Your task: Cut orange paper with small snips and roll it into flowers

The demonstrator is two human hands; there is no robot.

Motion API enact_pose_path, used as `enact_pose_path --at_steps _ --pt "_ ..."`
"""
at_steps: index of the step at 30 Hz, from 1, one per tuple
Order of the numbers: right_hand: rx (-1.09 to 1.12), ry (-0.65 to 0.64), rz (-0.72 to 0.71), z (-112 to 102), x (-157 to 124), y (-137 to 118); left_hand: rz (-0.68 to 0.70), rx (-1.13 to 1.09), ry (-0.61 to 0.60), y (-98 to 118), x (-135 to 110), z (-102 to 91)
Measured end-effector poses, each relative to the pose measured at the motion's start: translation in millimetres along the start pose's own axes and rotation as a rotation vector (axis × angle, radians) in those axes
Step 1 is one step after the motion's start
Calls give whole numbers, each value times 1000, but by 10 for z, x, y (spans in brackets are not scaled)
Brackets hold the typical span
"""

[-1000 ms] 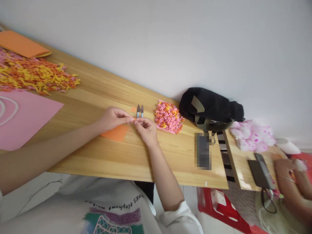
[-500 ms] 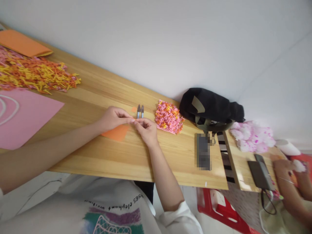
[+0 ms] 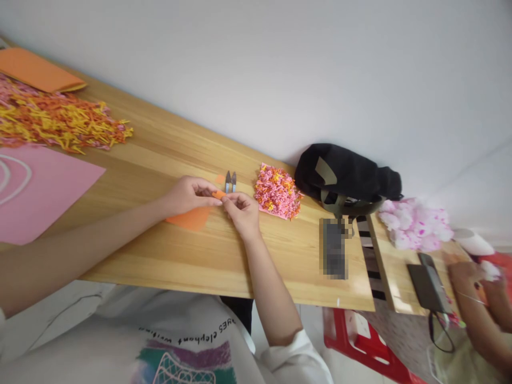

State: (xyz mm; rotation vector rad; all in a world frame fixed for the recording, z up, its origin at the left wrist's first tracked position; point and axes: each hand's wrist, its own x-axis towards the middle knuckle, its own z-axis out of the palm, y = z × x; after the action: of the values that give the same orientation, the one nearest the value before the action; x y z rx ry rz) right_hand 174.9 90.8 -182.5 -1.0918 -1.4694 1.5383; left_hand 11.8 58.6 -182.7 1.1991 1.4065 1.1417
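Observation:
A small orange piece (image 3: 218,195), which looks like paper or felt, is held between my two hands above the table. My left hand (image 3: 191,193) pinches it from the left with thumb and fingers. From the right, my right hand (image 3: 244,214) grips its other end, fingertips close together. Beneath my left hand lies a larger orange sheet (image 3: 191,220), partly covered by the hand. A tiny orange scrap (image 3: 220,179) rests just beyond my fingertips. Beside it are thread snips (image 3: 231,182), blades pointing away from me and handles partly hidden by my right hand.
A shaggy pink, orange and yellow mat (image 3: 278,192) lies to the right, near a black bag (image 3: 344,178) and a pixelated dark object (image 3: 334,248). Leftward are a strip pile (image 3: 68,122), pink sheet (image 3: 52,186) and folded orange sheet (image 3: 40,69). Another person's arms (image 3: 472,304) show far right.
The orange piece between my fingertips shows more clearly now, and my fingers have parted slightly around it. Both hands stay in nearly the same place.

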Motion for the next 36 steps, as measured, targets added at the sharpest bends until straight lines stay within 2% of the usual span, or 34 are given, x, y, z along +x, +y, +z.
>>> enact_pose_path --at_steps 8,20,26,36 --pt "67 59 40 -3 27 -13 27 13 -34 -3 0 -11" --pt "55 17 10 2 20 -14 42 61 -36 19 7 -34" --pt "71 13 16 -2 24 -12 31 44 -26 95 -16 -40" --pt "118 18 69 4 13 -70 37 113 -186 132 -3 -128"
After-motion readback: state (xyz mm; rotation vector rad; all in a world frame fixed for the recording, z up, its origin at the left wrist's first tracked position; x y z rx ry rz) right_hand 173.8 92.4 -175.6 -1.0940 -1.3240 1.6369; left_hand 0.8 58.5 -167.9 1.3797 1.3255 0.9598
